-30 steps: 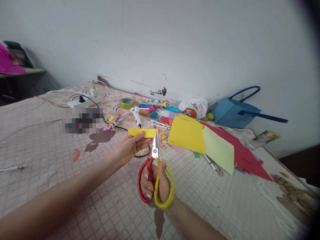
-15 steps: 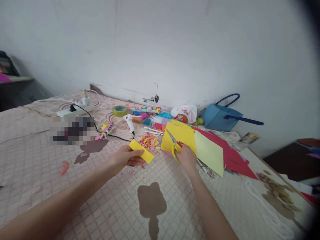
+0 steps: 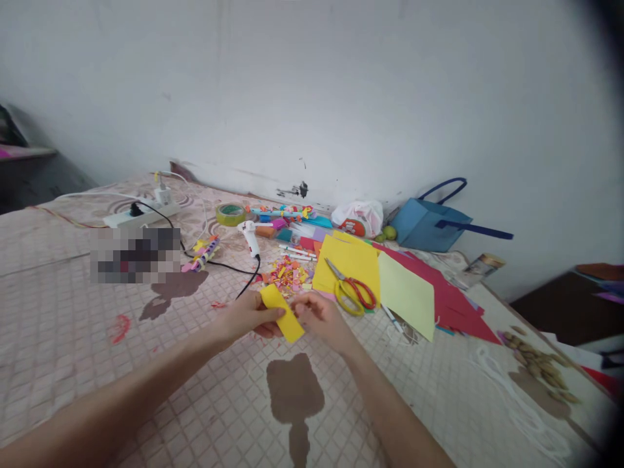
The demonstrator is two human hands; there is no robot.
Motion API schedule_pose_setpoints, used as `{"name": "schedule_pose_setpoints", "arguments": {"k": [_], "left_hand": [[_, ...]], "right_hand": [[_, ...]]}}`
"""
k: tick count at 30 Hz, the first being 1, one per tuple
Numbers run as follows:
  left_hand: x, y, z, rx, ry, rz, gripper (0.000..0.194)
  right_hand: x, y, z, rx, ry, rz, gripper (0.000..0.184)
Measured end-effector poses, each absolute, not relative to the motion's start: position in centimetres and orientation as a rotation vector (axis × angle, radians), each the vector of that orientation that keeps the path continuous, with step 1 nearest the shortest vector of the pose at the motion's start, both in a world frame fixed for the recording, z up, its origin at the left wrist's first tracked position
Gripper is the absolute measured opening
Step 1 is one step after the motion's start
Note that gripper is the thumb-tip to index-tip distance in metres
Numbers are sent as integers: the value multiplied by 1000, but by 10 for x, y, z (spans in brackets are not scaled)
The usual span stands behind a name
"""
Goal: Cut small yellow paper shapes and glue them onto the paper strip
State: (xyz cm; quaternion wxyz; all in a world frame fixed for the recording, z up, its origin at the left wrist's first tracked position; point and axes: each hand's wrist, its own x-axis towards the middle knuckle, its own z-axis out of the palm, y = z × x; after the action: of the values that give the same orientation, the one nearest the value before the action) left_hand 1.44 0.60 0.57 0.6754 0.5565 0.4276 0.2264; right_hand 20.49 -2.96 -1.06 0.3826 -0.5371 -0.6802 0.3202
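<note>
My left hand pinches a strip of yellow paper, thumb on top and fingers underneath. The strip is held tilted above the table. Close to its right edge is my right hand, fingers loosely bent and apart, holding nothing that I can see; whether it touches the strip is hard to tell. Scissors with yellow and red handles lie on yellow sheets beyond my right hand. A heap of small coloured paper scraps lies just behind the strip.
A white glue gun with a black cord stands behind my left hand. Further left are a roll of tape and a power strip. To the right lie a pale green sheet, red sheets and a blue bag.
My right hand has let go of the scissors, leaving them on the yellow sheets, and moved left to the yellow strip. The strip is tilted more steeply in my left hand.
</note>
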Motion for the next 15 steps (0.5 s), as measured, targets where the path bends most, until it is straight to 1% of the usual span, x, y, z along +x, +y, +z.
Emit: {"name": "schedule_pose_setpoints", "arguments": {"k": [1,3,7,11,15], "left_hand": [[15,6,4,1275,957,505,22],[15,7,0,1323,945,519,23],[13,12,-6,1434,969,635,21],[12,15,-7,1516,1008,751,20],[13,14,-7,1418,918,834,15]], "right_hand": [[196,-33,-12,-1273,-1695,939,23],[186,-37,-16,-1165,-1588,1061,19],[183,-35,-24,-1177,-1453,1098,17],[184,-34,-29,-1211,-1423,1133,19],[180,-36,-29,-1234,-1398,1122,23]]}}
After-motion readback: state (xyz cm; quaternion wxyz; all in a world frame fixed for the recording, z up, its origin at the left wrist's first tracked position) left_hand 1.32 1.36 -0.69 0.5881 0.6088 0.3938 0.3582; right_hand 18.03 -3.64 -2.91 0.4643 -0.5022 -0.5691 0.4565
